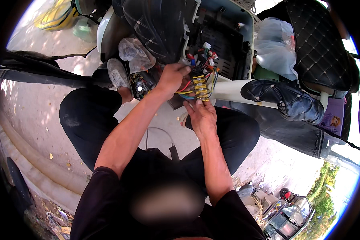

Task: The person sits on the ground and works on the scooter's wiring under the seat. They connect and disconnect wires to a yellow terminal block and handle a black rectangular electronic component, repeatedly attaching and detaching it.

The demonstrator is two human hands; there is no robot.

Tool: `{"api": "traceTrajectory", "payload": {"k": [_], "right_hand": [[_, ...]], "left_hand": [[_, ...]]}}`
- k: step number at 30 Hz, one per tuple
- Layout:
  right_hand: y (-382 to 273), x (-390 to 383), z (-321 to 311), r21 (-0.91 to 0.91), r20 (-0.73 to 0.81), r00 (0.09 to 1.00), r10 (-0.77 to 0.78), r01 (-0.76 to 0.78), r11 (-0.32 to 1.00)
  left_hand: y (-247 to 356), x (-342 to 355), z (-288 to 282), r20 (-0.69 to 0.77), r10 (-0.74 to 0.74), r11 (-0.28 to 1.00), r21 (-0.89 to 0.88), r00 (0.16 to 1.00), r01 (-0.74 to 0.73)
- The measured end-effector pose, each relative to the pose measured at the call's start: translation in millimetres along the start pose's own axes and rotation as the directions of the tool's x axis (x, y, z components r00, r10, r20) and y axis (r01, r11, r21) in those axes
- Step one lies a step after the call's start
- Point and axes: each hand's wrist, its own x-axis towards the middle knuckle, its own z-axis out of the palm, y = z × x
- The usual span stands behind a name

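Observation:
A terminal block [200, 86] with a row of yellow-edged screw posts and coloured wires is held upright between my two hands. My left hand [173, 81] is closed at its upper left side, beside the red and yellow wires; its fingertips are partly hidden. My right hand [203, 116] pinches the lower end of the block with thumb and fingers. Just above the block, a bundle of wires with plug connectors [207, 58] spills out at the edge of an open black compartment [222, 40].
A black quilted seat [156, 28] lies beside the compartment, another [320, 40] stands at the right. A clear plastic bag [136, 55] rests over small parts at the left. A white tube with a black padded cover [282, 98] runs to the right.

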Motion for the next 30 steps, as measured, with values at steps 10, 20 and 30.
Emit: {"api": "traceTrajectory", "payload": {"k": [10,20,30], "right_hand": [[-1.7,-1.1,3.2,0.001,-0.064,0.998,0.008,-0.008,1.000],[-7.0,-6.2,6.8,-0.030,-0.031,1.000,-0.002,0.001,1.000],[-4.8,-1.4,1.7,-0.034,-0.007,1.000,-0.012,0.012,0.999]], "left_hand": [[12.8,-19.9,-11.8,0.050,-0.049,0.987,-0.152,0.998,0.056],[-9.5,-20.5,-12.5,0.042,0.287,0.892,0.352,0.957,-0.284],[0.0,-34.3,-25.2,0.229,0.186,0.796,0.535,0.956,-0.283]]}}
